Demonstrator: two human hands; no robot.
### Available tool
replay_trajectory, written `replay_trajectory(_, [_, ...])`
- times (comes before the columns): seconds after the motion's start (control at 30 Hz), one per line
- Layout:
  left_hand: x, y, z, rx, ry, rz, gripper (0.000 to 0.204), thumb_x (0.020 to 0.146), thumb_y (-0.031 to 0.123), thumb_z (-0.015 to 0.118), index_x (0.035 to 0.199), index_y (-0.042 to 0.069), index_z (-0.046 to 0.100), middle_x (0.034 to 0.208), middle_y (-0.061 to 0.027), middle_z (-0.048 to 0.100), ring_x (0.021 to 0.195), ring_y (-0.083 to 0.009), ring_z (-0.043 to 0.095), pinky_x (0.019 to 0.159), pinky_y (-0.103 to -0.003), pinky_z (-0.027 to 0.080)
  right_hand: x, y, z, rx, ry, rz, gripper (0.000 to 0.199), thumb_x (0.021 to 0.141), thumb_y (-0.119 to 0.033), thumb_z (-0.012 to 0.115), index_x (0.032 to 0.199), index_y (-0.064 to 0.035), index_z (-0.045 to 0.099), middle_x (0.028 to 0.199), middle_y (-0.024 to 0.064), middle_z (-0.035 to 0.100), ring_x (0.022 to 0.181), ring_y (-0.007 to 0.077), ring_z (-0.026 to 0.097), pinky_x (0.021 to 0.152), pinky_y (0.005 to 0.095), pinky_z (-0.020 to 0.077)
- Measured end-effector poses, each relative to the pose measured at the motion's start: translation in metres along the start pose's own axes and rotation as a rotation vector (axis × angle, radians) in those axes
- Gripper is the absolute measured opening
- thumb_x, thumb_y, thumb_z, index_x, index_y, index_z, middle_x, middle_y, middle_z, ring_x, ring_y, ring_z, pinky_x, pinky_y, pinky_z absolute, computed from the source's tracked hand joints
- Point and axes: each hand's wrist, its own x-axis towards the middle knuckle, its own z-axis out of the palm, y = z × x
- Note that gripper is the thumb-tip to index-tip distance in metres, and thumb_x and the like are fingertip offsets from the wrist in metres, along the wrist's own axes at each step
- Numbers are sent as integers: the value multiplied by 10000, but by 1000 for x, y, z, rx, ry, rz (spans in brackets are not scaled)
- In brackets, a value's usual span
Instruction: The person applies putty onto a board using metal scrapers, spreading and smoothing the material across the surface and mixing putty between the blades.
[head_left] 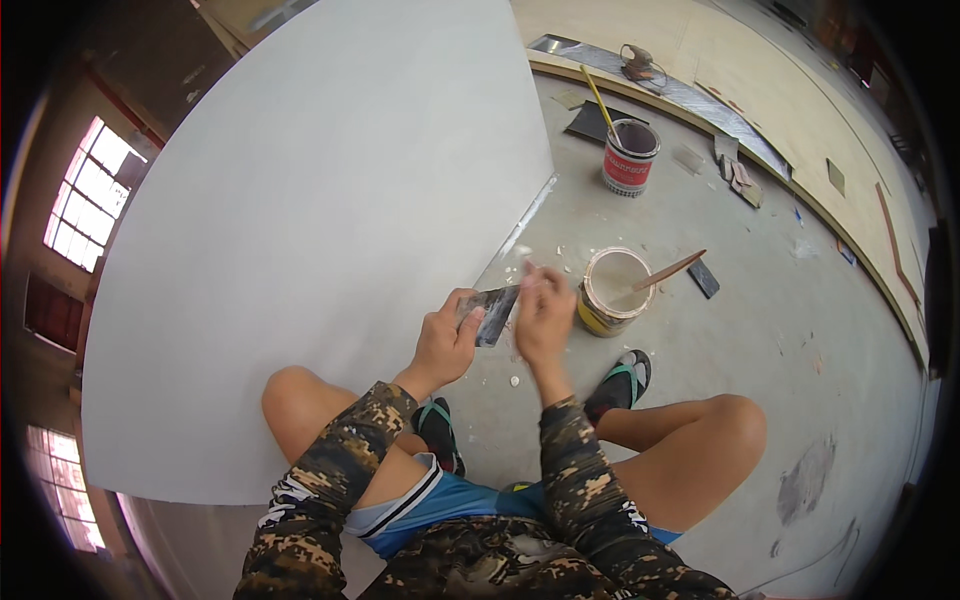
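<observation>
My left hand (447,340) grips a flat dark plate (490,314) smeared with pale grey, thumb on top and fingers beneath. Close against the plate's right end is my right hand (545,312), its fingers curled together and blurred by motion; whatever they pinch cannot be made out. Just right of that hand stands an open can (606,318) with a pale-coated rim and a yellow lower side. A wooden-handled tool (678,266) leans out of it. The large smooth white panel (330,170) fills the left side, and its lower right edge (515,228) runs near my hands.
Farther off stands a red-labelled can (630,160) with a yellow stick (598,100) in it. A dark block (704,279) lies beside the near can. Along the back, a wooden board (800,170) bears a sander-like tool (640,66). Crumbs and scraps dot the grey floor (720,350).
</observation>
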Motion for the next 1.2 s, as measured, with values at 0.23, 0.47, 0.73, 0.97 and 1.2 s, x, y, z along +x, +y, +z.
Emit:
replay_trajectory(0.23, [18,-34,-22,-920,191,-654,397,1016,278,473,1352,85,382,1265,-117,562,1070,-302,641,830,-546,566,10,30,-17,886,-35,609,315,989,-261,591,1186,-16,606,926,49,637,766,110,619,603,232,514])
replay_trajectory(0.47, [18,-37,-14,-881,99,-536,353,1036,303,439,1306,76,422,1236,-110,581,1101,-255,630,827,-480,582,-6,-11,2,1228,-201,960,385,902,-153,707,1215,-62,502,878,60,663,631,113,634,440,233,472])
replay_trajectory(0.73, [17,-28,1,-848,84,-321,353,932,40,616,1256,36,476,1176,-72,607,1092,-167,591,936,-336,501,-16,-9,9,1090,-277,1050,523,832,-214,799,1196,4,494,889,69,660,654,112,636,466,228,463])
replay_trajectory(0.97, [18,-19,-3,-648,13,-264,381,902,-45,606,1256,28,486,1187,-70,596,1087,-154,584,957,-323,485,-19,11,19,1038,-107,1017,479,835,-217,795,1162,0,520,857,49,644,608,126,600,449,247,436])
replay_trajectory(1.2, [23,7,0,-942,-20,-294,351,915,13,610,1250,29,505,1166,-79,618,1038,-186,628,889,-341,537,-5,67,21,1001,359,998,200,923,-211,673,1045,-89,574,852,-5,631,670,112,606,488,254,436])
